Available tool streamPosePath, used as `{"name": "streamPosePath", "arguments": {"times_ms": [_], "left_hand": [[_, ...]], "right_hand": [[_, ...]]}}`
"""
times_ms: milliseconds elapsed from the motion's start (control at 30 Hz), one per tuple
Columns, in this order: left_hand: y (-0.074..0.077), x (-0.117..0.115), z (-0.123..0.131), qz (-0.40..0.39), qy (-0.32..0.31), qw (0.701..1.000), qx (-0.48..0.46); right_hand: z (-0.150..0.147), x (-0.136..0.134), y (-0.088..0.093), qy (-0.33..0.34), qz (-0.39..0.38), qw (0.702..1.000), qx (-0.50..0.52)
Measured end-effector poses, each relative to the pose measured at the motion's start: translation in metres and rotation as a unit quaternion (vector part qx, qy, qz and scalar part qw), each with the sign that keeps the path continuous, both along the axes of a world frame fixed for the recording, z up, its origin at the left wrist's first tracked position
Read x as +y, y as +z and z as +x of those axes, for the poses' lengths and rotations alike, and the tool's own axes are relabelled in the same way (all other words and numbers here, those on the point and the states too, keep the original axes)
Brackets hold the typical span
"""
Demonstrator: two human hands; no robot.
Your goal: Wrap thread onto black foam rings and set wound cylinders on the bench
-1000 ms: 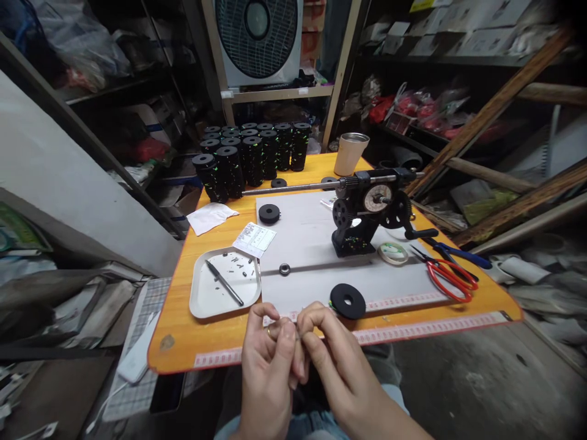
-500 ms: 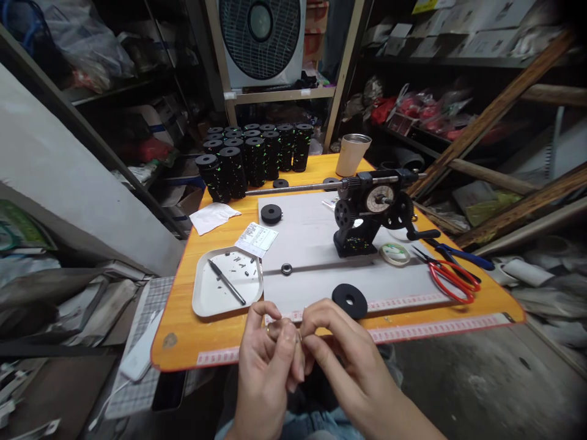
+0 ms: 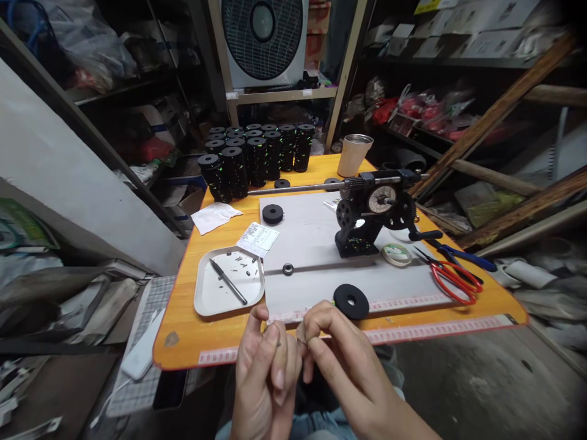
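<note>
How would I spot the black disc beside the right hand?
On the orange table find the white board. By its front edge, just beyond the right hand, lies the black disc. Unlike the small ring farther back, it is broad and lies nearest the person.

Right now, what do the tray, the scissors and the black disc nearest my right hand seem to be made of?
The tray looks like white plastic, judging by its rounded, moulded-looking rim. The scissors have slim, pointed blades, likely metal, and bright red handles, perhaps plastic-coated. The black disc appears matte, with no clear shine, so perhaps foam, rubber or plastic.
</note>
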State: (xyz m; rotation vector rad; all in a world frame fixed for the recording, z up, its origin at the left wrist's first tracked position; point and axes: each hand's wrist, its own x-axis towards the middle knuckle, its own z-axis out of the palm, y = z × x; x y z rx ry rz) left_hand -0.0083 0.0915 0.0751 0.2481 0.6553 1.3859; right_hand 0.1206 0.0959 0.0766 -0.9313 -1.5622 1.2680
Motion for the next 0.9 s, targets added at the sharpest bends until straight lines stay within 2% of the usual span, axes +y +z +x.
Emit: {"name": "streamPosePath", "arguments": {"times_ms": [200, 333, 433, 533, 667, 833, 900], "left_hand": [[-0.004, 0.002, 0.001, -0.029, 0.019, 0.995, -0.09], [-0.005, 0.002, -0.004, -0.02, 0.02, 0.995, -0.1], [-0.002, 0.001, -0.01, 0.005, 0.037, 0.998, -0.059], [0.001, 0.002, -0.016, 0.031, 0.054, 0.998, 0.029], [0.002, 0.004, -0.019, 0.049, 0.039, 0.993, 0.097], [0.001, 0.003, -0.02, 0.053, 0.038, 0.991, 0.118], [0.002, 0.002, -0.02, 0.05, 0.036, 0.991, 0.121]], "right_hand": [[-0.008, -0.001, -0.003, -0.017, -0.051, 0.996, 0.067], [-0.005, 0.001, -0.007, 0.016, -0.072, 0.995, 0.065], [0.001, 0.002, -0.01, -0.007, -0.039, 0.999, -0.002], [0.008, 0.005, -0.01, -0.042, 0.012, 0.995, -0.085], [0.016, 0.009, -0.006, -0.057, 0.059, 0.984, -0.159], [0.015, 0.005, 0.003, -0.123, 0.109, 0.979, -0.122], [0.009, 0.003, 0.007, -0.094, 0.108, 0.982, -0.125]]}}
